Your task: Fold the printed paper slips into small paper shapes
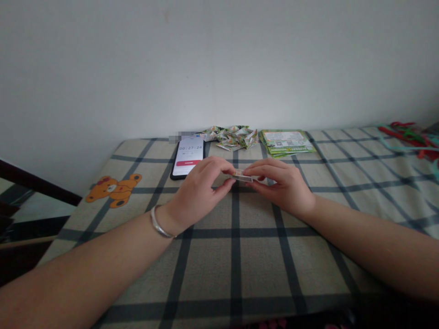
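Observation:
A small folded strip of printed paper (pixel 243 176) is held between both hands above the checked cloth (pixel 236 246). My left hand (pixel 199 187), with a silver bangle (pixel 159 224) on its wrist, pinches the strip's left end between thumb and fingers. My right hand (pixel 279 183) pinches the right end, fingers closed together over it. Both forearms rest on the cloth.
A phone (pixel 188 157) showing a running timer lies just beyond my left hand. Behind it sits a heap of folded paper pieces (pixel 233 135) and a stack of green flyers (pixel 286 142). Red and green strips (pixel 409 135) lie far right. A bear print (pixel 115 188) marks the cloth's left side.

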